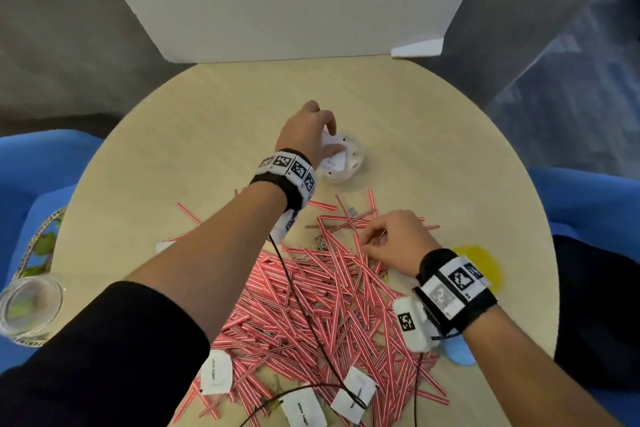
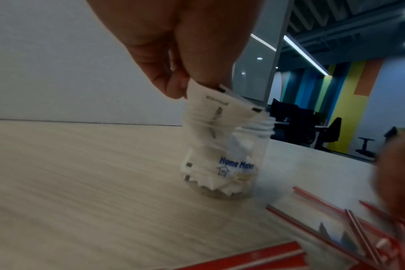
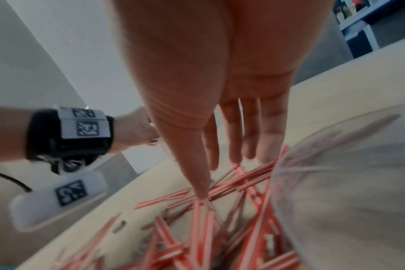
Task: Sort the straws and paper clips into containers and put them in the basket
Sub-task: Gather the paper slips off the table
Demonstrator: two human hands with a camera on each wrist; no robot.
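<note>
A big heap of red-and-white straws (image 1: 311, 305) covers the near half of the round table (image 1: 207, 121). Beyond it stands a small clear jar (image 1: 349, 170) with white paper packets inside. My left hand (image 1: 332, 142) hovers over its mouth and pinches a white packet (image 2: 210, 109) whose lower end is inside the jar (image 2: 243, 164). My right hand (image 1: 370, 239) rests on the far edge of the heap. Its fingers (image 3: 234, 146) reach down straight, and the thumb tip touches the straws (image 3: 204, 228).
Three white packets (image 1: 216, 373) lie on the heap near the front edge. An empty clear jar (image 1: 29, 305) and a patterned basket rim (image 1: 33, 246) sit off the left edge. A yellow lid (image 1: 485, 263) lies right of my wrist. A clear container (image 3: 335, 191) sits close beside my right hand.
</note>
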